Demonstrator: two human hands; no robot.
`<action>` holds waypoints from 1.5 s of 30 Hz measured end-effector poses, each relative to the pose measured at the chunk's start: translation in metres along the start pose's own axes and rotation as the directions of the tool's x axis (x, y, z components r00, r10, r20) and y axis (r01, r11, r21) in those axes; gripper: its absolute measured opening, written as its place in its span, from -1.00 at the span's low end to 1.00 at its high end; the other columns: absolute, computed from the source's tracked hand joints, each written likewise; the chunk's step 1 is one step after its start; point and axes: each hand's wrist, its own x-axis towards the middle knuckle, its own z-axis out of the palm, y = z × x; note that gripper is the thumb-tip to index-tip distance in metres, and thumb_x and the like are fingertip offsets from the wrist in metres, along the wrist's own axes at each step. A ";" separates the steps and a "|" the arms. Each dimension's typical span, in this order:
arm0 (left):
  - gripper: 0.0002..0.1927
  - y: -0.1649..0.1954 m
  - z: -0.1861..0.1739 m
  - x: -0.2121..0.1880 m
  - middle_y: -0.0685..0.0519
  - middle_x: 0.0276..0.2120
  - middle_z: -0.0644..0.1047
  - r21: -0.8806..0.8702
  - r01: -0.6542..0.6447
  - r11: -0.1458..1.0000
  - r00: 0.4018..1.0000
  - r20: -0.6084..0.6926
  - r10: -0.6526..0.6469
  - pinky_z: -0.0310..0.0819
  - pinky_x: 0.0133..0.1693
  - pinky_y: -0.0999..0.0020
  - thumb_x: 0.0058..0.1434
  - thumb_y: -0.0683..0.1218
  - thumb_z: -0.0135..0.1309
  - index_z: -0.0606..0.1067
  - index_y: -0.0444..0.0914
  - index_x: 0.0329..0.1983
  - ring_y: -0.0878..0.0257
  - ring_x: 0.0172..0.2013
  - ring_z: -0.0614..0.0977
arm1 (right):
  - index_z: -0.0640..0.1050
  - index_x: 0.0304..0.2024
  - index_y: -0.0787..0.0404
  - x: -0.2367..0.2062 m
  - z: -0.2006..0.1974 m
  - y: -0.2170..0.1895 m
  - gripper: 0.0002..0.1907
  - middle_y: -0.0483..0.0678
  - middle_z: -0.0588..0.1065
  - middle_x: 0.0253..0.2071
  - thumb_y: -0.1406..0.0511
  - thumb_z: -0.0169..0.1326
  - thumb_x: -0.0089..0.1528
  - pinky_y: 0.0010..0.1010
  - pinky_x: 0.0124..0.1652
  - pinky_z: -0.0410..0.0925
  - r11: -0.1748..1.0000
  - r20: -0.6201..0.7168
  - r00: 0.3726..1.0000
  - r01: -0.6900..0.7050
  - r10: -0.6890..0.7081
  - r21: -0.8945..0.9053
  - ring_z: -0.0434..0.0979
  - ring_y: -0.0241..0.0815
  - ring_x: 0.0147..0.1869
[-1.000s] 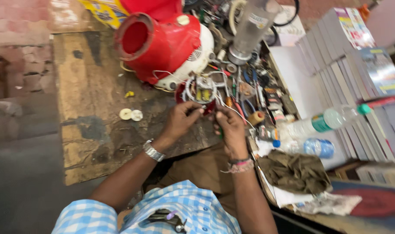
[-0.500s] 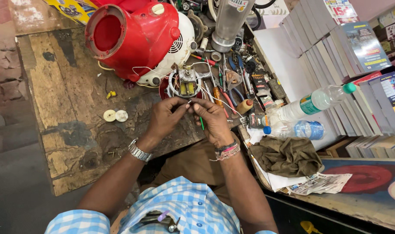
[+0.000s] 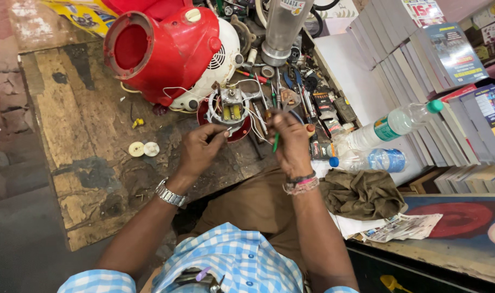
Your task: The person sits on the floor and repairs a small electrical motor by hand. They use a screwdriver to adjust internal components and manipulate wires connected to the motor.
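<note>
Head view shows us at a worn wooden workboard (image 3: 68, 135), and we go from the biggest thing down. At its far edge lies a red appliance housing (image 3: 160, 49), on its side with its round mouth turned to the far left corner and a white vented part behind it. Just nearer than it sits the small motor assembly (image 3: 229, 108) on a red base, white wires looping round it, beside a heap of hand tools along the board's right edge. Two plastic water bottles (image 3: 388, 126) lie beyond that edge, against stacked books, with an olive rag (image 3: 361, 192) near them. Two small white discs (image 3: 143, 148) rest apart toward the board's left middle.

We judge the step in hand to be work on the assembly's wiring: both hands meet just in front of it. Our left hand (image 3: 200, 147) comes in with the wrist bent, thumb and forefinger pinched on something thin at the assembly's near rim, a wire or small part; we cannot tell which. Our right hand (image 3: 291, 144) is curled shut round a green-handled screwdriver (image 3: 275, 142), its handle end pointing back toward us, fingertips raised near the wires. The next move seems to call for a steady left pinch while the tool's tip is guided to the fitting.
</note>
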 end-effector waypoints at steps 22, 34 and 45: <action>-0.82 0.006 0.003 0.009 0.06 -0.29 0.66 0.001 -0.048 0.999 0.994 0.098 0.048 0.57 -0.32 0.45 0.34 -0.15 0.13 0.65 -0.23 -0.05 0.38 -0.34 0.65 | 0.55 -0.07 0.31 0.003 0.000 0.020 -0.83 -0.07 0.54 -0.29 0.30 0.09 0.40 -0.50 -0.34 0.36 0.993 -0.031 0.999 0.033 -0.029 0.110 0.46 -0.30 -0.32; -0.84 0.004 -0.024 0.046 0.04 -0.23 0.64 -0.005 -0.260 0.966 0.892 0.381 0.242 0.52 -0.17 0.37 0.31 -0.23 0.11 0.58 -0.30 -0.07 0.28 -0.23 0.64 | 0.44 -0.09 0.29 -0.011 0.036 -0.029 -0.82 0.12 0.48 -0.35 0.28 0.06 0.41 -0.08 -0.27 0.35 -0.037 0.692 0.690 0.702 -0.213 -0.711 0.53 0.20 -0.27; -0.85 0.014 -0.031 0.068 0.02 -0.21 0.62 0.022 -0.386 0.922 0.792 0.520 0.319 0.53 -0.12 0.31 0.25 -0.24 0.16 0.56 -0.31 -0.11 0.20 -0.18 0.66 | 0.39 -0.16 0.30 0.010 0.054 -0.054 -0.50 0.11 0.45 -0.27 0.01 0.16 0.24 -0.14 -0.28 0.39 -0.268 0.849 0.528 0.822 0.026 -0.503 0.51 0.13 -0.23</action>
